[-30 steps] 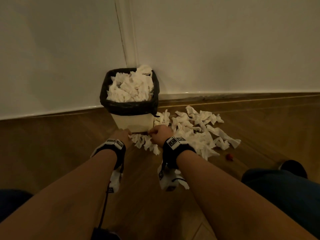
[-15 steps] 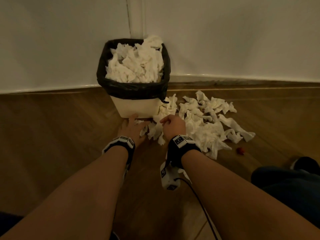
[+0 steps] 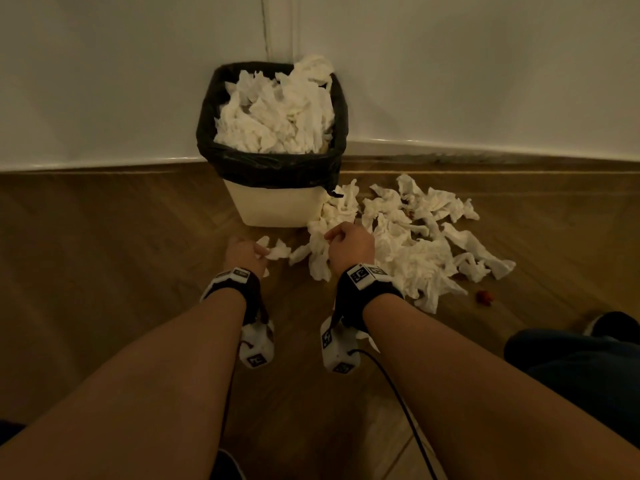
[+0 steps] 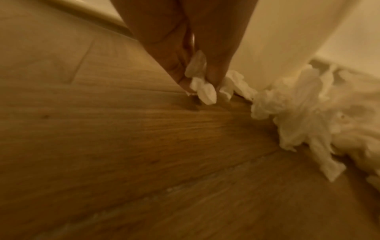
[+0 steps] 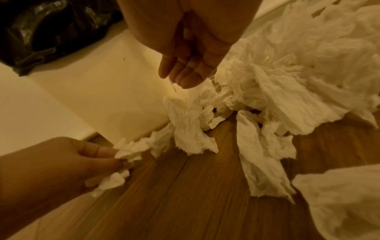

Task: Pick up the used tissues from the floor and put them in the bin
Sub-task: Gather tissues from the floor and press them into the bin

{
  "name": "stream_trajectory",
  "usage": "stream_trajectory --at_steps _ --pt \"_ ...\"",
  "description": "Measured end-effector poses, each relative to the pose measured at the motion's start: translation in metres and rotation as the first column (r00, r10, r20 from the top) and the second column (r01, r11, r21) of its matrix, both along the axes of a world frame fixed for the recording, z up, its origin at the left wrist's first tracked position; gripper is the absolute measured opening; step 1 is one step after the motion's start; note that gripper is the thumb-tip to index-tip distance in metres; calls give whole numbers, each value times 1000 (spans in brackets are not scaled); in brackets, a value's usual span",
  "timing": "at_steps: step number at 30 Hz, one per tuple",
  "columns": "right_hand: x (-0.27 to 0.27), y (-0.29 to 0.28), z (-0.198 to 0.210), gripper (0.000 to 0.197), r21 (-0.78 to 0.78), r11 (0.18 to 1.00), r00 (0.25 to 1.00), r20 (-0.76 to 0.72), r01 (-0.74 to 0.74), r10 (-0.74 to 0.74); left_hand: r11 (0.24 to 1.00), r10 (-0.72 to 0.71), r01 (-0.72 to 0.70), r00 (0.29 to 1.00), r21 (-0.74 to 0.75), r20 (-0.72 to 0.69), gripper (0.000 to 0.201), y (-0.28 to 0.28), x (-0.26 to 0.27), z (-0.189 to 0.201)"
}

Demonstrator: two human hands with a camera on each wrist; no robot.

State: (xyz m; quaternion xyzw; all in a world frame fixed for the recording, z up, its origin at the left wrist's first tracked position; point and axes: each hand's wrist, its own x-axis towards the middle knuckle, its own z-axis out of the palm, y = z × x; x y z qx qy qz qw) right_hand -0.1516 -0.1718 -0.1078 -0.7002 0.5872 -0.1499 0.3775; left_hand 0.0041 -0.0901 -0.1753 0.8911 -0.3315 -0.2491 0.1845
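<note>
A cream bin (image 3: pixel 277 207) with a black liner stands in the wall corner, heaped with white tissues (image 3: pixel 277 116). A pile of crumpled tissues (image 3: pixel 415 251) lies on the wooden floor to its right. My left hand (image 3: pixel 259 252) is low in front of the bin and pinches a small tissue (image 4: pixel 205 95) between thumb and fingers (image 4: pixel 179 76); the right wrist view shows it too (image 5: pixel 131 149). My right hand (image 3: pixel 332 237) is at the pile's left edge, its fingers (image 5: pixel 183 76) curled over a tissue (image 5: pixel 185 123) that hangs from them.
White walls meet behind the bin. A small red scrap (image 3: pixel 484 296) lies on the floor right of the pile. My knee in dark trousers (image 3: pixel 571 358) and a dark shoe (image 3: pixel 613 323) are at the right. Bare wooden floor (image 3: pixel 104 271) stretches left.
My left hand lay flat at the bin's base; now it has drawn back a little and pinches a small tissue. The right hand stays at the pile's edge, gripping a tissue.
</note>
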Motion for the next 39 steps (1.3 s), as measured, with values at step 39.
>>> stream_trajectory --at_steps 39 --pt "-42 -7 -13 21 726 684 962 135 68 -239 914 283 -393 792 -98 -541 12 -11 -23 26"
